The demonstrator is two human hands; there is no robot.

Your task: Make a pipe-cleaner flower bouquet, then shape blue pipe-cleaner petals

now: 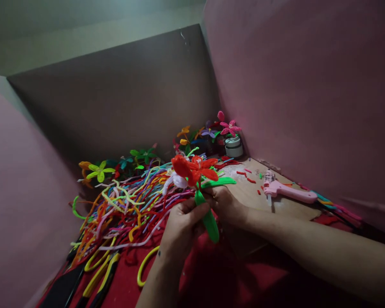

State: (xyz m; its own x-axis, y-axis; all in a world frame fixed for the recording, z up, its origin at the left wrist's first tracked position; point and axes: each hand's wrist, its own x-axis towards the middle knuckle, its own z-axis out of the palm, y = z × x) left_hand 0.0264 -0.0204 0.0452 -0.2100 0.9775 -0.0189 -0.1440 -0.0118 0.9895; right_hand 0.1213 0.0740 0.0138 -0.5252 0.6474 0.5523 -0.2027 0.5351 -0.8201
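Both my hands hold one pipe-cleaner flower in front of me. Its red petals (197,168) spread above a thick green stem (208,218), with a green leaf (218,182) pointing right and a white fuzzy piece (179,181) at the left. My left hand (182,224) is closed round the stem from the left. My right hand (226,204) pinches the stem just under the leaf.
A heap of loose coloured pipe cleaners (128,205) lies to the left. Finished flowers (99,171) stand along the back, some in a small pot (233,146). A pink glue gun (287,191) lies to the right. Yellow-handled pliers (99,278) rest on red cloth (211,278). Pink walls enclose the space.
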